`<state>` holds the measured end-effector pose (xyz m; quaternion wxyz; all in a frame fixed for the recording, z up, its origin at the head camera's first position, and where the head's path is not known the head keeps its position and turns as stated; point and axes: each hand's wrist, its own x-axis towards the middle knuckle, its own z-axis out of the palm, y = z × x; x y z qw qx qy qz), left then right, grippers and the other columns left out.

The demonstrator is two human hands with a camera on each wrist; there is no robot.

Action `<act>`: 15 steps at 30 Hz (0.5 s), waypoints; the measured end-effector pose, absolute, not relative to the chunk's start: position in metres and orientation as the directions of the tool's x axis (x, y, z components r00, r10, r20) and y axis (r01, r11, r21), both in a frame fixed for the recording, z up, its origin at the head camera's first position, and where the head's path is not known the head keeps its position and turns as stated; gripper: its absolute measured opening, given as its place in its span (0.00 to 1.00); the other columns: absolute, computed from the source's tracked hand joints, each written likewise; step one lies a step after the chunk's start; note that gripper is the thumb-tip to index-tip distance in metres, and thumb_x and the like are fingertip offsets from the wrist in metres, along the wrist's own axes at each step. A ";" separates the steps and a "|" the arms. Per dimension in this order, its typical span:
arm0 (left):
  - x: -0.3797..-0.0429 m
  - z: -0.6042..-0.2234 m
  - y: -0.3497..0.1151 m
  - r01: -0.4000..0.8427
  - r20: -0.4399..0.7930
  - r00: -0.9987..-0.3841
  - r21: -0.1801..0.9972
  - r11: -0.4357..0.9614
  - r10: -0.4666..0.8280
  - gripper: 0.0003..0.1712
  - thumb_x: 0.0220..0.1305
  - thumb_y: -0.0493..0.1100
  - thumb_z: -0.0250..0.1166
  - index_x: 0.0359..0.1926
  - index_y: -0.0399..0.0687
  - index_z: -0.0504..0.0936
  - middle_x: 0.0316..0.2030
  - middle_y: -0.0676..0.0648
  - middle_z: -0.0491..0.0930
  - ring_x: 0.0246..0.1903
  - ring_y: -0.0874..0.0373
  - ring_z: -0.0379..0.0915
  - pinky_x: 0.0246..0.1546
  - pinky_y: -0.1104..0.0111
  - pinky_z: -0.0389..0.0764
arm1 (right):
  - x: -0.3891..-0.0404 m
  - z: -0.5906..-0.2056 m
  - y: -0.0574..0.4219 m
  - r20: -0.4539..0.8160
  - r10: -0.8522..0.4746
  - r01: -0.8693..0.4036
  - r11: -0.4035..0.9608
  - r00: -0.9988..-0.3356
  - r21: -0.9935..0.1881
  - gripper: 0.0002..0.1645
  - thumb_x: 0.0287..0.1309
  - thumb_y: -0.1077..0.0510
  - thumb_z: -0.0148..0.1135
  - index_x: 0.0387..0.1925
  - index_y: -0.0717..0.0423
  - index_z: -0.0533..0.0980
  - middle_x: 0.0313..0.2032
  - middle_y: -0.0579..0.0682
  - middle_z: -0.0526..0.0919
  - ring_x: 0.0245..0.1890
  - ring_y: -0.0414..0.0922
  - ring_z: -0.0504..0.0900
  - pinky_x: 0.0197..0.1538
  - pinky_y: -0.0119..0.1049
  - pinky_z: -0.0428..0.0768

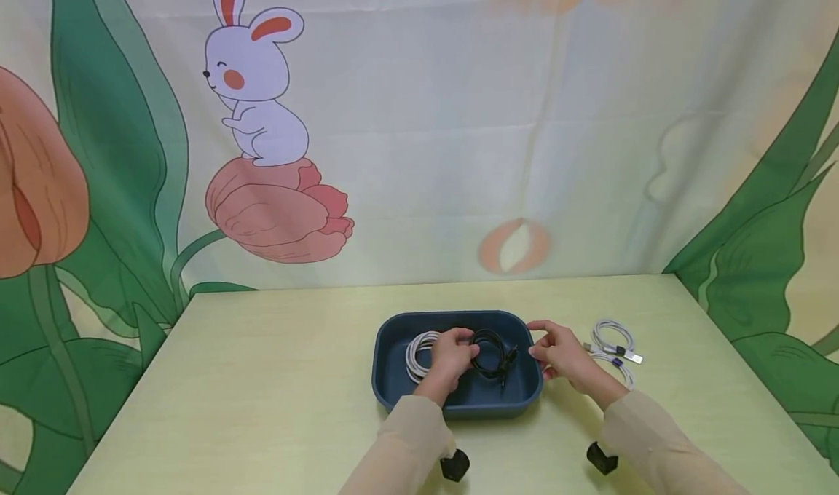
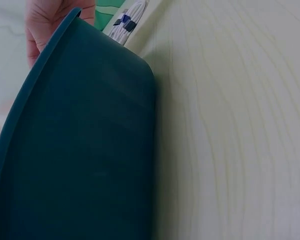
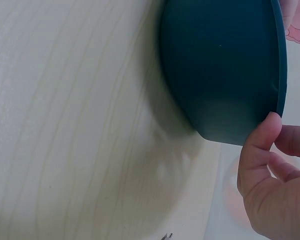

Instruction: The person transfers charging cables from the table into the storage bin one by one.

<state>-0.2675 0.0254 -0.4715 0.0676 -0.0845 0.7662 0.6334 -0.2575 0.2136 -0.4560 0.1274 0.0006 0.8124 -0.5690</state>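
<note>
Dark blue, the tray (image 1: 485,411) sits on the table (image 1: 262,378), holding a white cable (image 1: 414,364) and a black cable (image 1: 507,361), both coiled. The left hand (image 1: 451,355) pinches the black cable's left edge; the right hand (image 1: 562,353) touches the tray's right end, whether gripping I cannot tell.

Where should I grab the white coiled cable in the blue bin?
Probably pinch the white coiled cable on its left side, from above: the strands bunch together there, the left hand partly covers its right side, and the walls of the blue bin surround it.
</note>
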 end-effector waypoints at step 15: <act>-0.269 -0.472 0.032 -0.199 -0.191 -0.980 0.961 0.194 -0.057 0.15 0.51 0.29 0.60 0.44 0.35 0.76 0.30 0.42 0.77 0.23 0.60 0.72 0.24 0.69 0.77 | -0.259 -0.459 0.214 -0.201 -0.140 0.140 0.353 -0.970 -0.925 0.29 0.54 0.68 0.51 0.59 0.61 0.59 0.23 0.49 0.69 0.15 0.42 0.69 0.17 0.33 0.72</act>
